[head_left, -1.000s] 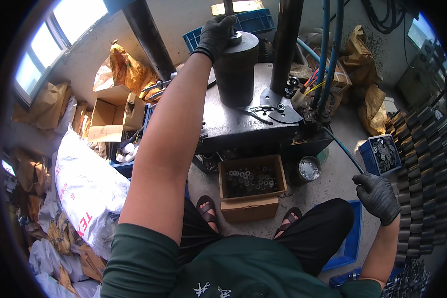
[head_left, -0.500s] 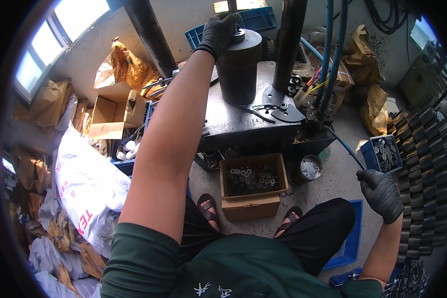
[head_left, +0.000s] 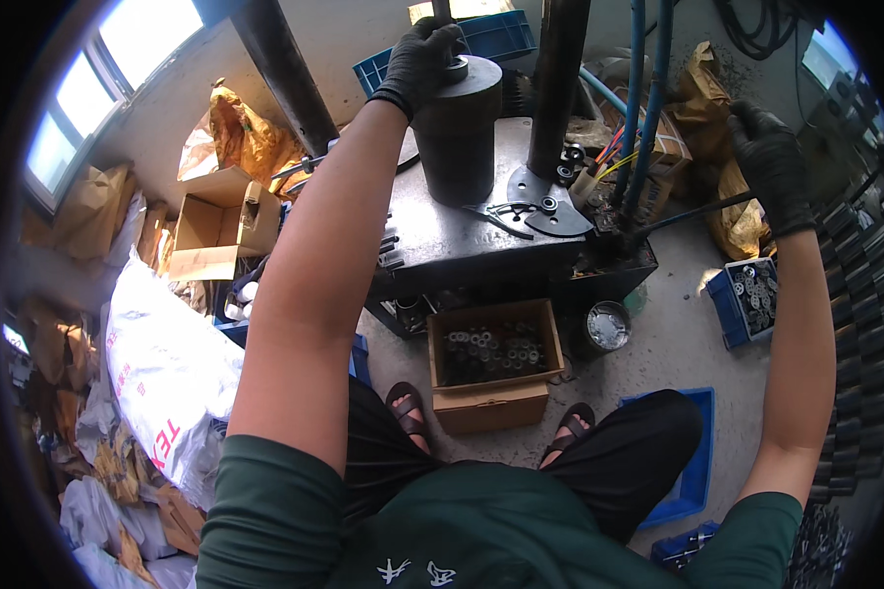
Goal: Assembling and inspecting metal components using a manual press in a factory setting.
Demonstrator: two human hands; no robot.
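Nearest, well to the right on the near side of the cylinder, a shallow blue plastic tray [head_left: 702,432] lay on the gritty floor. Farther in, on the cylinder's near side, stood an open cardboard carton [head_left: 489,404] holding a jumble of small ring-shaped metal parts [head_left: 491,348]. To the near right of the cylinder was a round metal can [head_left: 589,340] with a pale, mottled top, and farther right a blue bin [head_left: 725,316] full of grey holed metal discs [head_left: 756,293]. Well to the cylinder's left sagged a wrinkled, glossy white sack [head_left: 162,363]. The cylinder [head_left: 459,142] itself, dark, dull metal and narrower toward its foot, stood upright on a worn, shiny steel table [head_left: 437,236]; to its near right lay a smooth fan-shaped plate [head_left: 562,226]. Well to the cylinder's right, the right hand [head_left: 773,167], in a dark glove, met the end of a slim lever [head_left: 702,210]; its fingers were partly curled, but I cannot tell whether they gripped it. At the cylinder's top left, the gloved left hand [head_left: 414,67] had its fingers bent beside a small dark ring [head_left: 457,69] and an upright rod [head_left: 442,12]; I cannot tell whether they held either. Beyond the cylinder sat a ribbed blue crate [head_left: 501,37].
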